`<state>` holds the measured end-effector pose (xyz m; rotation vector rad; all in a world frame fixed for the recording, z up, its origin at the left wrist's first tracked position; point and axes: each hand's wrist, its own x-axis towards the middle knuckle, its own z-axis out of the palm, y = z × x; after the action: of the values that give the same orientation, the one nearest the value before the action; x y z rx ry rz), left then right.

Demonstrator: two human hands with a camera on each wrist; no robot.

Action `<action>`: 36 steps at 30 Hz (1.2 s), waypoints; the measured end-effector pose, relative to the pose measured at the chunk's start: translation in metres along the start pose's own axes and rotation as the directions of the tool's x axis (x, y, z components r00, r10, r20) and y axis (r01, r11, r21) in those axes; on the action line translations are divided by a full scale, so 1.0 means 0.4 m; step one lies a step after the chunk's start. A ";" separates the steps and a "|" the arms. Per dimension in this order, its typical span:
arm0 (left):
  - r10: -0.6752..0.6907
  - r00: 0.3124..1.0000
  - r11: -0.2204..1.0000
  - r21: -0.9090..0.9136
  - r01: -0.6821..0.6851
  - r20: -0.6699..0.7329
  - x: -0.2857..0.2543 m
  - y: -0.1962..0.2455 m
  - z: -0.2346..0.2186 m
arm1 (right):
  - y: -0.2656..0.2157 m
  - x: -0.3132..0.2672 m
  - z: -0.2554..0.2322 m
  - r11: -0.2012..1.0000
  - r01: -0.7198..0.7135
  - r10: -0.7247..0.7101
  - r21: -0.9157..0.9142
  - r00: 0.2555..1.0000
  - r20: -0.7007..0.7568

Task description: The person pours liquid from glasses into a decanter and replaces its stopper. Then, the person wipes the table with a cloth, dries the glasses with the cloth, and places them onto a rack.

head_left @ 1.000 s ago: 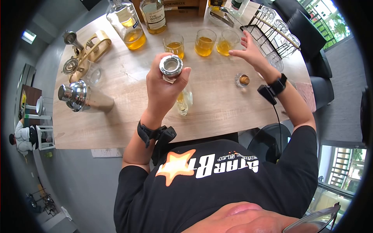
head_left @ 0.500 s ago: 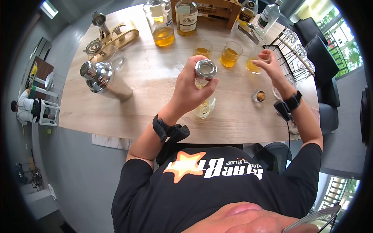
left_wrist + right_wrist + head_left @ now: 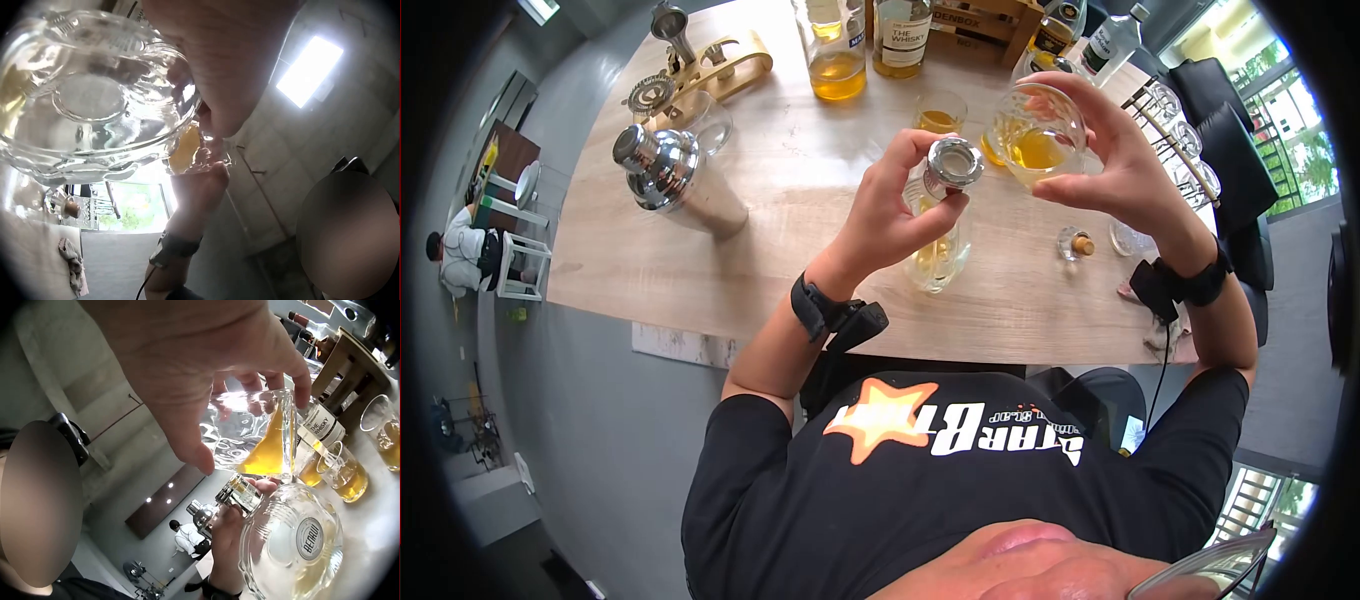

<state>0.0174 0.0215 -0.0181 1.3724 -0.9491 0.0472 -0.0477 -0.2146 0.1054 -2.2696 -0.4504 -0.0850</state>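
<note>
My left hand (image 3: 890,215) wraps neck of clear round bottle (image 3: 940,255), silver collar on top, little amber liquid inside, base on table (image 3: 800,200). My right hand (image 3: 1125,175) holds tilted tumbler (image 3: 1040,135), amber liquid, raised beside bottle mouth.

Bottle base close against the lens, a hand above it

The clear bottle (image 3: 94,100) fills the upper left, its round ribbed base toward the camera; the left hand (image 3: 225,56) wraps over it from the top right; beyond, the right hand (image 3: 197,187) holds a glass (image 3: 187,147) of amber liquid, a black band on its wrist (image 3: 172,247); a cloth (image 3: 72,272) lies lower left; a bright ceiling light (image 3: 309,69) shows upper right.
</note>
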 end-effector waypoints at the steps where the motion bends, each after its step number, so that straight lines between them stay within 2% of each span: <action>1: -0.019 1.000 1.000 -0.007 0.019 -0.002 -0.001 -0.001 0.000 | -0.004 0.007 0.001 1.000 0.001 -0.001 0.000 1.000 0.005; 3: -0.038 0.999 0.999 -0.015 0.038 -0.007 -0.003 -0.004 0.001 | -0.013 0.016 0.000 0.986 0.083 -0.078 -0.146 0.996 0.040; 9: -0.008 1.000 1.000 -0.023 0.008 -0.011 -0.002 -0.014 0.000 | -0.033 0.038 0.005 0.963 0.151 -0.138 -0.223 0.988 0.071; 16: 0.022 1.000 1.000 -0.011 -0.022 -0.014 -0.001 -0.012 0.001 | -0.066 0.049 0.001 0.949 0.148 -0.129 -0.277 0.988 0.089; 18: 0.031 0.999 1.000 -0.001 -0.031 -0.013 0.000 -0.010 -0.002 | -0.081 0.054 0.002 0.907 0.208 -0.185 -0.367 0.978 0.098; 36: 0.027 1.000 1.000 0.002 -0.027 0.003 0.002 0.006 -0.001 | -0.128 0.074 0.001 0.829 0.243 -0.197 -0.504 0.970 0.144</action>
<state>0.0169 0.0221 -0.0159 1.3619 -0.9705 0.0665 -0.0379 -0.1743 0.1472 -2.7497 -0.8189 -0.2544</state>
